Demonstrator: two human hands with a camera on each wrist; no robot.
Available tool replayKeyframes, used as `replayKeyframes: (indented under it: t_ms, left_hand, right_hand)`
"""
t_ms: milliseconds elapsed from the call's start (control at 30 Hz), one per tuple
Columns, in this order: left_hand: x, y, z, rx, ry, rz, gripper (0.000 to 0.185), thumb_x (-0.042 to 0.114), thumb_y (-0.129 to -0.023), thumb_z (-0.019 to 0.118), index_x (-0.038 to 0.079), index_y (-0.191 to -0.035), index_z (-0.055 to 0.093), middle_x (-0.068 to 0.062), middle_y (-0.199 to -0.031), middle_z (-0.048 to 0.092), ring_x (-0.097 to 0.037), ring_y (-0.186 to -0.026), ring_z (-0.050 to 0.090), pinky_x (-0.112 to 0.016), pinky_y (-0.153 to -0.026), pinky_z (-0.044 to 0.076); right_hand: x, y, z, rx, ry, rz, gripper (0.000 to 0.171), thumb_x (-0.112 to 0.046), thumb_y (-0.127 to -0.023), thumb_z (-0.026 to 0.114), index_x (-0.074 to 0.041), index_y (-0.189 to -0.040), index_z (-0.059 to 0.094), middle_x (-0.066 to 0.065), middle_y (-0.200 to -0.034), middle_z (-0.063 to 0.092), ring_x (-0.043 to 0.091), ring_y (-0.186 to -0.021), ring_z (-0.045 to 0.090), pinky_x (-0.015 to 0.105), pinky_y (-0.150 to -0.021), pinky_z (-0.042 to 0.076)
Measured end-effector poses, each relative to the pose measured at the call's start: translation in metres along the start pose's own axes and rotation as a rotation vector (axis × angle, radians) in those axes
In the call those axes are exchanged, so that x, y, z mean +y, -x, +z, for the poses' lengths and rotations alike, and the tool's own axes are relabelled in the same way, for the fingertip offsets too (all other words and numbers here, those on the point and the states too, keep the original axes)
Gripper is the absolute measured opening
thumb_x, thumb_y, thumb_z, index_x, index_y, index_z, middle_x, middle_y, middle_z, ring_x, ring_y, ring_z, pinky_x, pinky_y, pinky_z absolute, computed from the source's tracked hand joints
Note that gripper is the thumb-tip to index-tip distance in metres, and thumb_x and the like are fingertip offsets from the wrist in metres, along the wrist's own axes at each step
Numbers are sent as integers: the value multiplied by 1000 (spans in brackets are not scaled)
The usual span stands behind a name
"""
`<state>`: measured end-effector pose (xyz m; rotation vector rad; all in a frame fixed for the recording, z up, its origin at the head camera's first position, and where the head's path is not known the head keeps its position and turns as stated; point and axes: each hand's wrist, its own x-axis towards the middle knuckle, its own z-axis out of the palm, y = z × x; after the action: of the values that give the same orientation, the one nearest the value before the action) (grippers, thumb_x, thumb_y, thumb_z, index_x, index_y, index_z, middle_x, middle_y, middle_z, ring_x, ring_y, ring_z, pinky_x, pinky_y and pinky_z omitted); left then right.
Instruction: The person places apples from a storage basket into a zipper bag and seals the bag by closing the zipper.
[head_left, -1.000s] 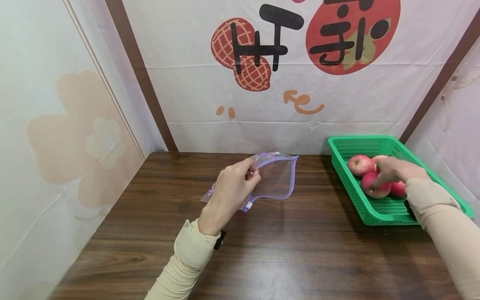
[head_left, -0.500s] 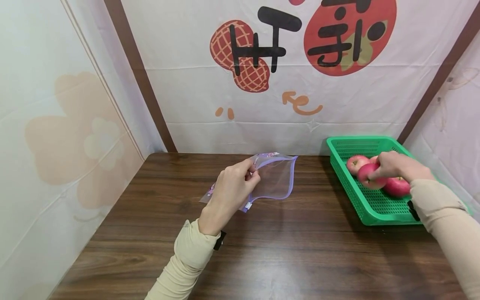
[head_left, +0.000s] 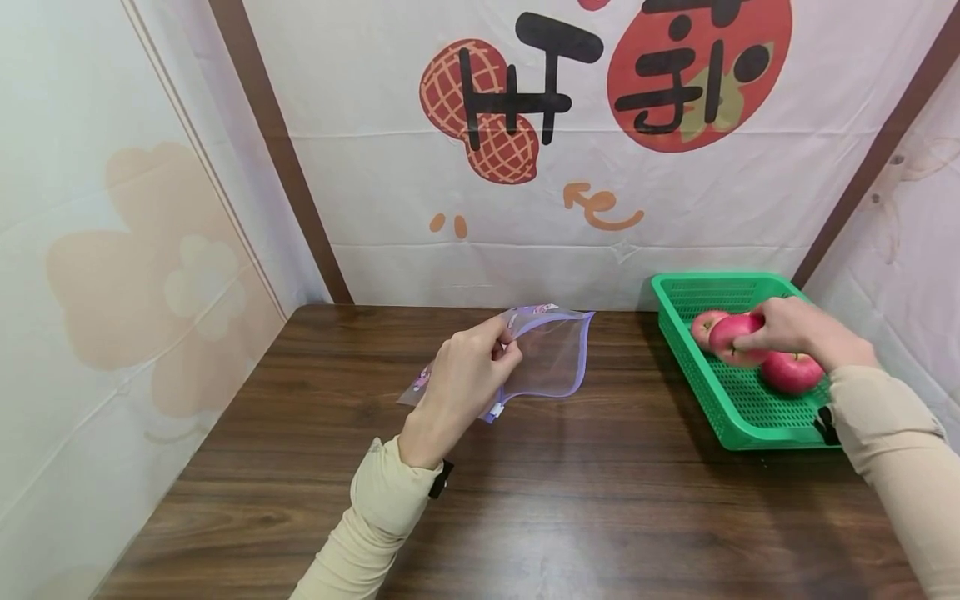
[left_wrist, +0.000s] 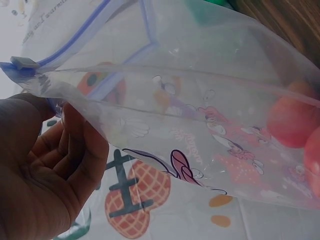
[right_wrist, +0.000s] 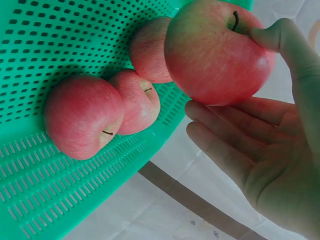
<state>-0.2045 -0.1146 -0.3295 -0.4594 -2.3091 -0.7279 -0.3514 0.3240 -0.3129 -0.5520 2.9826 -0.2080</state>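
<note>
My left hand (head_left: 459, 375) pinches the edge of a clear zip bag (head_left: 547, 358) with purple trim, its mouth spread toward the right. The bag's white slider (left_wrist: 24, 63) sits at one end of the zip in the left wrist view. Red apples (left_wrist: 292, 120) show through the printed plastic, toward the bag's bottom. Over the green basket, my right hand (head_left: 810, 329) grips a red apple (right_wrist: 215, 55), thumb near its stem and fingers beneath. Behind it lie more apples (right_wrist: 85, 117) in the basket.
The green perforated basket (head_left: 757, 435) stands at the right back of the dark wooden table (head_left: 600, 517). A printed white cloth wall (head_left: 390, 275) rises behind the table, with cloth sides at left and right.
My right hand has lifted one apple up from the others in the basket and drawn it slightly upward. The left hand and the bag stay nearly still.
</note>
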Motion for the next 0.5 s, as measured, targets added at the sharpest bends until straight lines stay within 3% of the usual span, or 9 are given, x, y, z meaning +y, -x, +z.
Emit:
replayKeyframes:
  t_ms: [100, 233, 500]
  left_hand:
    - [0, -1, 0, 1, 5, 6, 11, 2, -79, 64, 12, -76, 60, 7, -59, 48, -4, -50, 39, -21, -46, 34]
    - [0, -2, 0, 0, 7, 9, 12, 1, -79, 64, 11, -76, 60, 7, -58, 47, -4, -50, 38, -20, -46, 32]
    - [1, -1, 0, -2, 4, -2, 12, 1, -79, 64, 12, -75, 59, 8, -58, 46, -4, -50, 39, -21, -46, 33]
  right_hand:
    - [-2, 1, -4, 13, 0, 13, 48, -40, -83, 73, 5, -97, 68, 6, -77, 63, 23, -72, 55, 34, -60, 43]
    - [-10, 2, -10, 46, -4, 25, 57, -45, -84, 72, 6, -109, 65, 11, -86, 64, 27, -79, 56, 37, -62, 44]
    - [-29, 4, -18, 124, -19, 9, 56, -44, -84, 70, 2, -115, 61, 13, -95, 64, 28, -86, 57, 39, -68, 45]
